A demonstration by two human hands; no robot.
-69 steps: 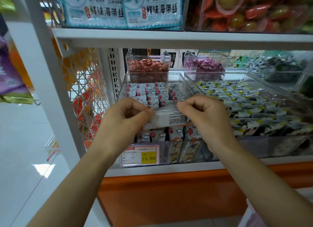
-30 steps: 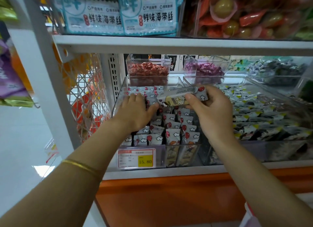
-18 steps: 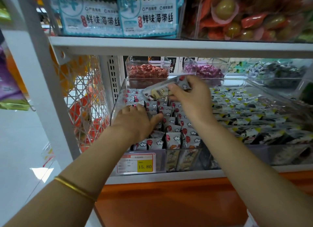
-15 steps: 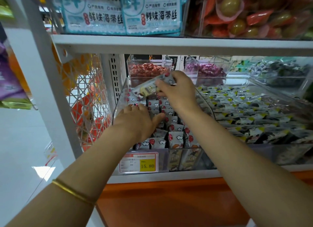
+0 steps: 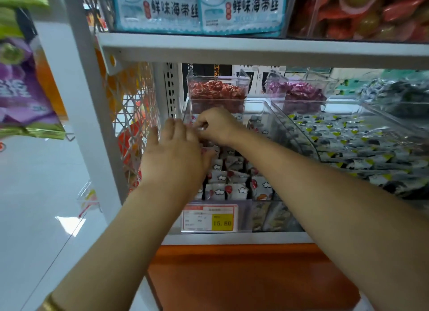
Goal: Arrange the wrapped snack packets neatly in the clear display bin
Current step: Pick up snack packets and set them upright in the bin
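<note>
Both hands [image 5: 175, 158] [image 5: 217, 125], packet [image 5: 201, 128], deeper in bin [image 5: 263, 111]

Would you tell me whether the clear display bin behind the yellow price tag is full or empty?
Mostly full: rows of white cloud-print packets pack the clear display bin.

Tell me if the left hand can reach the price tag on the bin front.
Probably yes: the price tag faces outward with nothing before it, and the left hand looks empty.
</note>
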